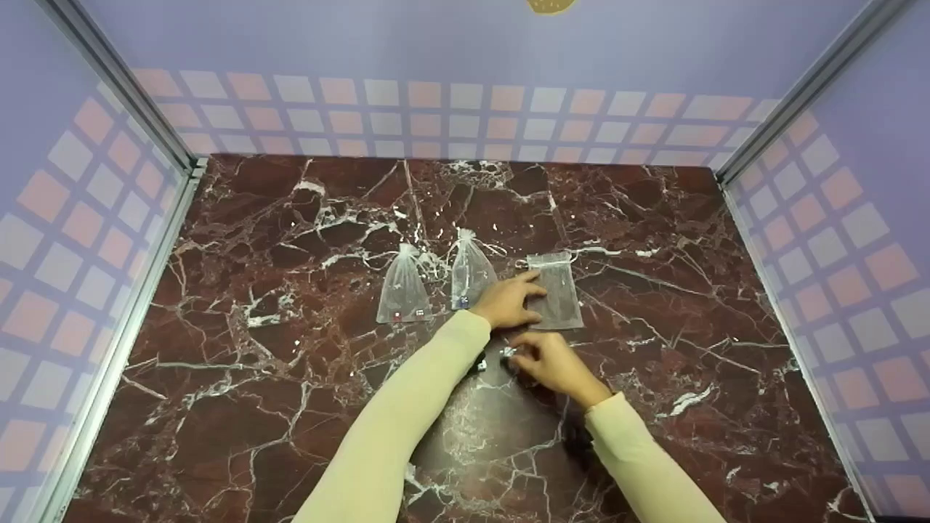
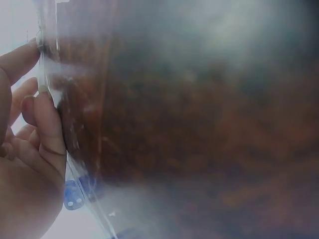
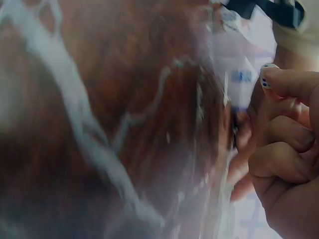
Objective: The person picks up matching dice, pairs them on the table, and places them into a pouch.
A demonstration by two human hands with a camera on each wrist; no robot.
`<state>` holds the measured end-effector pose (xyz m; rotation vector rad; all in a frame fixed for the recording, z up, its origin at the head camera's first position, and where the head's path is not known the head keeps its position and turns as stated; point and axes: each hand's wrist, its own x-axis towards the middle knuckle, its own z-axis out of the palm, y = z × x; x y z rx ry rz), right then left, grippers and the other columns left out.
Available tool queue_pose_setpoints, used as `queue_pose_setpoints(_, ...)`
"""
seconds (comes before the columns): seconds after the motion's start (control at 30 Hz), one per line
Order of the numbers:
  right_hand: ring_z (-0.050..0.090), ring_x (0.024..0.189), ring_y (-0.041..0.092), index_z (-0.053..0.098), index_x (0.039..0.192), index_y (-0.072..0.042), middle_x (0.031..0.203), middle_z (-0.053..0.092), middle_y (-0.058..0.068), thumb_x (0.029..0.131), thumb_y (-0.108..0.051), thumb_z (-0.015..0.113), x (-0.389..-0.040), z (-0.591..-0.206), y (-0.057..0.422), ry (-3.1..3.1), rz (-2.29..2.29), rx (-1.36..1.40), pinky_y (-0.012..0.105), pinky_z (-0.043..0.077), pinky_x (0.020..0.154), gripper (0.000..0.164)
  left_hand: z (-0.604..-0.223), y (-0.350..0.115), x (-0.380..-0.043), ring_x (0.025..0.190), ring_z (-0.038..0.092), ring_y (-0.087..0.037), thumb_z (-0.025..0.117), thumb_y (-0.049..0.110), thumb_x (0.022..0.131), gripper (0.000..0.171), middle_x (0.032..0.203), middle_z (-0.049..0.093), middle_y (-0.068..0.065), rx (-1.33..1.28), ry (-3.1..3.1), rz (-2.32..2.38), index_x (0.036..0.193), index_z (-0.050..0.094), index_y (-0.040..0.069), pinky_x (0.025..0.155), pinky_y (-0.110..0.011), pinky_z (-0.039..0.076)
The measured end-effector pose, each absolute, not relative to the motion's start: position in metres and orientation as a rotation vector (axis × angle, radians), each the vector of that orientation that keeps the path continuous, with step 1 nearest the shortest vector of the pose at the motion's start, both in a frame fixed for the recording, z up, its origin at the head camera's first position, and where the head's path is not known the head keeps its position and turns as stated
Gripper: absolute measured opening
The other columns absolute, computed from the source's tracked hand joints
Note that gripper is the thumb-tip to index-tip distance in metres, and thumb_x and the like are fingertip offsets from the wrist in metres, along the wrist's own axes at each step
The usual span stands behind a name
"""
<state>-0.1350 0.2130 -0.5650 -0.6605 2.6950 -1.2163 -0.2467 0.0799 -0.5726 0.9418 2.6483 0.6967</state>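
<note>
My right hand [image 1: 552, 363] pinches a small white die [image 3: 267, 75] with blue pips at its fingertips, low over the table. Just left of it, beside my left sleeve, lies another white die [image 1: 481, 365]. My left hand [image 1: 508, 301] reaches across to the left side of a flat sheer white drawstring bag [image 1: 558, 294], its fingertips touching the bag's edge. Partly behind that hand lies a second sheer bag [image 1: 471, 269], drawn closed, with blue dice [image 1: 463, 301] at its bottom.
A third drawn-closed bag [image 1: 404, 287] lies at the left, with a red die [image 1: 397, 317] and a white one in its bottom corners. The dark red marbled table [image 1: 254, 428] has lilac panels with a checked band [image 1: 465, 109] on its back and sides.
</note>
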Motion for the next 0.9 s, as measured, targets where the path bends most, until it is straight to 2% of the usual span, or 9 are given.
queue_pose_setpoints(0.17,0.051,0.062,0.005,0.072,0.100,-0.001,0.075,0.062,-0.001,0.085,-0.004,0.075,-0.134,-0.566,0.201,2.669,-1.110,-0.702,0.025,0.046,0.056,0.016,-0.572,0.080,-0.247,0.136,0.044,-0.024,0.077,0.036,0.085,0.053,0.158,0.033,0.000,0.935,2.648,0.697,0.135,0.063,0.020,0.106,-0.036,0.040)
queue_pose_setpoints(0.6,0.048,0.056,0.003,0.072,0.096,-0.003,0.064,0.056,-0.006,0.086,-0.005,0.073,-0.135,-0.574,0.191,2.621,-1.076,-0.749,0.025,0.044,0.051,0.010,-0.571,0.079,-0.248,0.134,0.046,-0.024,0.077,0.037,0.085,0.053,0.158,0.033,0.000,0.934,2.658,0.703,0.134,0.064,0.021,0.105,-0.035,0.041)
queue_pose_setpoints(0.9,0.049,0.059,0.003,0.072,0.102,-0.001,0.068,0.057,-0.006,0.087,-0.006,0.074,-0.135,-0.579,0.192,2.611,-1.140,-0.720,0.024,0.044,0.053,0.016,-0.572,0.079,-0.247,0.135,0.045,-0.025,0.076,0.035,0.085,0.053,0.158,0.033,0.000,0.946,2.644,0.721,0.134,0.064,0.019,0.106,-0.036,0.040)
